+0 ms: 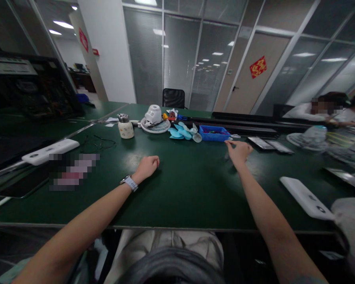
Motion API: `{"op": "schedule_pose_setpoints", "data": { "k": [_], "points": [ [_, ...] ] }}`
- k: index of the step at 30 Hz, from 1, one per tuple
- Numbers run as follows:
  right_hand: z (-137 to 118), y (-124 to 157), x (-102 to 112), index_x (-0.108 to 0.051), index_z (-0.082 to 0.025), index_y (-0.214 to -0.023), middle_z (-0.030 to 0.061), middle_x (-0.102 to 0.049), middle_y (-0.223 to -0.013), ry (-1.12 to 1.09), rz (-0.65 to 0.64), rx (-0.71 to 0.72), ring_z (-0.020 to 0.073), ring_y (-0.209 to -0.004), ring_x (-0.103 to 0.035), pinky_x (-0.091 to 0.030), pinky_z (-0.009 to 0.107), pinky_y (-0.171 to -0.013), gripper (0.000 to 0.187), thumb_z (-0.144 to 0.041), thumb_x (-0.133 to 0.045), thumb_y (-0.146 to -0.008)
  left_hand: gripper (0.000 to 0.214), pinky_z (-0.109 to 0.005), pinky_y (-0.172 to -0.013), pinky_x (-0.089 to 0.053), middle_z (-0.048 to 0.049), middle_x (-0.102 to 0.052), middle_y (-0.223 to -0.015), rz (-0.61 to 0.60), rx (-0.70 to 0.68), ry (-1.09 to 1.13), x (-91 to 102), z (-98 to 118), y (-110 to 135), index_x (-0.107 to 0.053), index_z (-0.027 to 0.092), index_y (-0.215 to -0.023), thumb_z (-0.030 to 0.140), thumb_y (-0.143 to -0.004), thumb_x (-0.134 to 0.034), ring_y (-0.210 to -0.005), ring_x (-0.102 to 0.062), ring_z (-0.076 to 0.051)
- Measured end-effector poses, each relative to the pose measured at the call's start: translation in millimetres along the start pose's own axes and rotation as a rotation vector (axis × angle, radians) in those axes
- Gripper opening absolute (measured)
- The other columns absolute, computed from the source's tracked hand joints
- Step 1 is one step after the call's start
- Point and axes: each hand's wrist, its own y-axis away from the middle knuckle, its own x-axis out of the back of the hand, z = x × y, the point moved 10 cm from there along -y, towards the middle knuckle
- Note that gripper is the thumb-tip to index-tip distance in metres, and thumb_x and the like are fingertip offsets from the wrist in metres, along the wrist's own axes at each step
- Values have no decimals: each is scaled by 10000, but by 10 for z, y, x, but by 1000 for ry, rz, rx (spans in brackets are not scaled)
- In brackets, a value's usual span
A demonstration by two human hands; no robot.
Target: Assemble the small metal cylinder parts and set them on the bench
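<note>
My left hand, with a watch at its wrist, rests on the green table with the fingers curled closed. No object shows in it. Farther right, my right hand hovers low over the table, thumb and forefinger pinched together. Whatever the pinch holds, if anything, is too small to make out. Just beyond those fingertips lies a blue tray with small dark items inside. Left of the tray are light-blue fan blades and a white fan body with its grille.
A patterned bottle and eyeglasses lie to the left, near a white power strip. Flat devices and another long white object are at right. An open computer case stands far left. People sit far right.
</note>
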Motion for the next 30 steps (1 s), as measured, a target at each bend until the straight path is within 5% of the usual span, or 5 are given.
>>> {"op": "schedule_pose_setpoints", "data": {
  "k": [5, 18, 26, 30],
  "points": [
    [473, 1, -158, -745, -199, -974, 146, -693, -919, 121, -93, -109, 280, -916, -527, -249, 437, -861, 413, -462, -435, -903, 280, -270, -608, -357, -22, -623, -631, -7, 8, 2, 13, 22, 9, -603, 200, -650, 181, -771, -351, -625, -552, -171],
    [443, 20, -137, -721, -186, -1010, 147, -706, -899, 131, -90, -106, 268, -875, -566, -266, 419, -845, 455, -433, -347, -929, 283, -268, -612, -362, -15, -631, -628, 6, 4, 12, 20, 6, 14, -602, 208, -638, 182, -770, -353, -625, -556, -172],
    [379, 23, -181, -742, -234, -998, 129, -707, -910, 243, -195, -79, 273, -915, -573, -293, 405, -813, 333, -372, -452, -908, 272, -267, -616, -360, -14, -625, -628, -3, 10, 20, 21, 20, 25, -595, 206, -638, 186, -766, -356, -620, -551, -168],
    [569, -3, -112, -694, -265, -1115, 128, -698, -1009, 242, -205, -105, 291, -961, -597, -346, 426, -832, 381, -492, -528, -858, 276, -264, -617, -361, -14, -627, -626, 3, 6, 13, 27, 20, 21, -593, 207, -638, 181, -767, -350, -627, -555, -169]
  ]
}}
